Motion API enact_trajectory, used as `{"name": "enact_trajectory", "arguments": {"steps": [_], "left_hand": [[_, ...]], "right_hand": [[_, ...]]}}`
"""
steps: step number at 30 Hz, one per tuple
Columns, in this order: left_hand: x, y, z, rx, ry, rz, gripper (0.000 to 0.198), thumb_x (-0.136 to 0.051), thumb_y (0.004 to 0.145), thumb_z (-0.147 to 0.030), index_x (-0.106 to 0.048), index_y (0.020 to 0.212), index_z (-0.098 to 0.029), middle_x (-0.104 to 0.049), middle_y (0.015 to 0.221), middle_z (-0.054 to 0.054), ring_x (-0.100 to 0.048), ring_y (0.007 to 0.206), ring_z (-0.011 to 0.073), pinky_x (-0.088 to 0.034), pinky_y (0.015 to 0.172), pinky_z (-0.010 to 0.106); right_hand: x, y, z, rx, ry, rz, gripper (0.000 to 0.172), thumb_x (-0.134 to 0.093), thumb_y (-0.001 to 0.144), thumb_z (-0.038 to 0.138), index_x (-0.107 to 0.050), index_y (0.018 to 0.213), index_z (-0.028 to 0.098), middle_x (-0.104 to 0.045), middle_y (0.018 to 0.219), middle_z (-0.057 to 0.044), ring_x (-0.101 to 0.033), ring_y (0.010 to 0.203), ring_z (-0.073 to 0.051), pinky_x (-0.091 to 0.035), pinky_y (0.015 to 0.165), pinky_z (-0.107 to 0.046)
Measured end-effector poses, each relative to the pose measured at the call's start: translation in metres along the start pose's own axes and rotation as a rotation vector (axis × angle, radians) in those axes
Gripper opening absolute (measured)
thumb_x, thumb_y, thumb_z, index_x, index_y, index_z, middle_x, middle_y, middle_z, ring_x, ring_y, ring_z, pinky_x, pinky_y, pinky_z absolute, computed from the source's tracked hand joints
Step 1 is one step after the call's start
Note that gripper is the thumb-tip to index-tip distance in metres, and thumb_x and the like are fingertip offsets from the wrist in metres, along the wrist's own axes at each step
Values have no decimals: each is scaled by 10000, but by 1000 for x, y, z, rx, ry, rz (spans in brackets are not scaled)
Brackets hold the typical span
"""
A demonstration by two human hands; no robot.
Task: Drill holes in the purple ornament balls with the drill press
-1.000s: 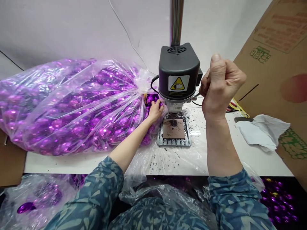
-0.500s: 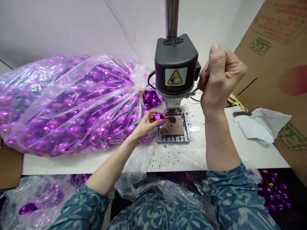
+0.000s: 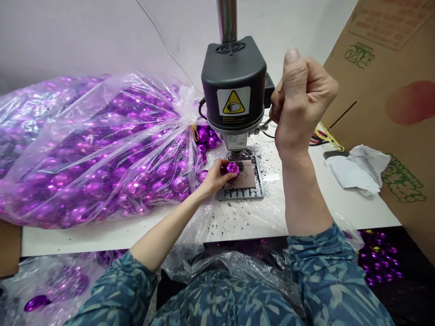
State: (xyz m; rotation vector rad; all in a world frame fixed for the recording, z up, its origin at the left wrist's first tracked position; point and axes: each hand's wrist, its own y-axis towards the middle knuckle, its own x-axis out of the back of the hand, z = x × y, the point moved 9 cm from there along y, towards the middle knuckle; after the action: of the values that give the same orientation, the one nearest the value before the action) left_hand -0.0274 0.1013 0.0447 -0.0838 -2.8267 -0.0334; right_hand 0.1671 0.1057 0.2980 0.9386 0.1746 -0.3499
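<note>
A shiny purple faceted ball [image 3: 233, 168] is between the thumb and fingers of my left hand [image 3: 216, 175]. It is over the left part of the brown board [image 3: 245, 180], just below the chuck of the drill press [image 3: 234, 86]; whether it touches the board I cannot tell. Under the board is a slotted metal base [image 3: 242, 194], strewn with dark shavings. My right hand [image 3: 303, 102] is a raised fist at the machine's right side, closed round the end of its lever [image 3: 266, 122]. Most of the grip is hidden inside the fist, and the drill tip is hidden too.
A big tied clear bag [image 3: 102, 149] of purple balls fills the table's left. Several loose balls [image 3: 208, 137] lie beside its knot. Crumpled white paper [image 3: 358, 168] and yellow-handled scissors [image 3: 331, 138] are at right, near a tall cardboard box [image 3: 384, 90].
My left hand has brought the ball rightward from the board's left edge to over the board, nearer the chuck. My right hand stays on the lever. The whole view has shifted slightly.
</note>
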Motion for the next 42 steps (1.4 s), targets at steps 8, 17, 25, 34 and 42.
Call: {"name": "enact_trajectory", "arguments": {"steps": [8,17,25,34,42], "left_hand": [[-8,-3,-15,-219,220,-113,511,-911,737,-220,-664,1184,-197,-719,1143,98,-675,1074,282,-559,943,461],[-22,-14,1,-212,36,-168,579,-906,764,-242,-623,1268,-202,-731,1207,104,-717,1106,265,-593,977,440],[-21,-11,0,-247,63,-172,587,-912,776,-306,-635,1284,-204,-731,1217,113,-706,1124,273,-588,990,442],[-22,-13,2,-279,116,-174,575,-894,807,-343,-626,1302,-222,-721,1227,106,-697,1141,275,-586,983,436],[-24,-12,4,-302,91,-177,583,-896,805,-341,-621,1301,-205,-719,1241,117,-692,1151,274,-578,995,433]], "right_hand": [[-2,-1,4,43,5,19,716,-384,736,949,-278,555,264,-307,449,45,-246,378,-93,-264,395,-351],[-2,-2,1,23,-47,29,741,-330,730,982,-239,569,265,-293,465,33,-230,404,-114,-312,414,-354],[11,-21,11,85,-44,-36,660,-531,901,751,-267,572,244,-282,480,54,-251,424,-86,-260,482,-338],[32,-52,5,123,1,-144,646,-615,964,525,-210,583,196,-222,490,48,-240,406,-70,-167,485,-318],[41,-60,4,191,17,-180,670,-630,953,507,-163,600,180,-185,480,49,-243,400,-49,-186,465,-297]]}}
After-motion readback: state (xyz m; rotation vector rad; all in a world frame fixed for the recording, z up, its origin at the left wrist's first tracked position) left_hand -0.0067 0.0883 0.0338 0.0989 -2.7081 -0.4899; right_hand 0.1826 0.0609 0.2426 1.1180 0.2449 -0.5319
